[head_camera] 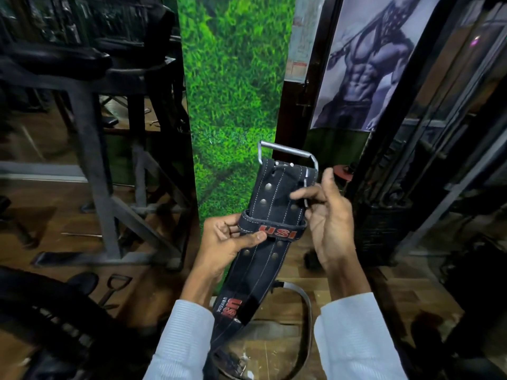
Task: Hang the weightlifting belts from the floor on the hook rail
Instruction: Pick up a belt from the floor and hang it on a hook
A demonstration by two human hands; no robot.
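Observation:
I hold a black weightlifting belt (270, 200) with white stitching, rivets and red lettering upright in front of me. Its silver buckle (288, 154) is at the top. My left hand (227, 239) pinches the belt's left edge at the keeper loop (277, 231), thumb on the front. My right hand (326, 212) is at the belt's right edge, fingers curled round the metal prong below the buckle. The belt's tail hangs down between my forearms. A second belt (308, 322) lies curved on the wooden floor below. No hook rail is in view.
A pillar covered in green artificial grass (233, 78) stands straight ahead. A black steel machine frame (90, 149) is on the left, a weight-stack machine (411, 174) on the right, with a bodybuilder poster (365, 64) behind. A cable handle (116, 283) lies on the floor at the left.

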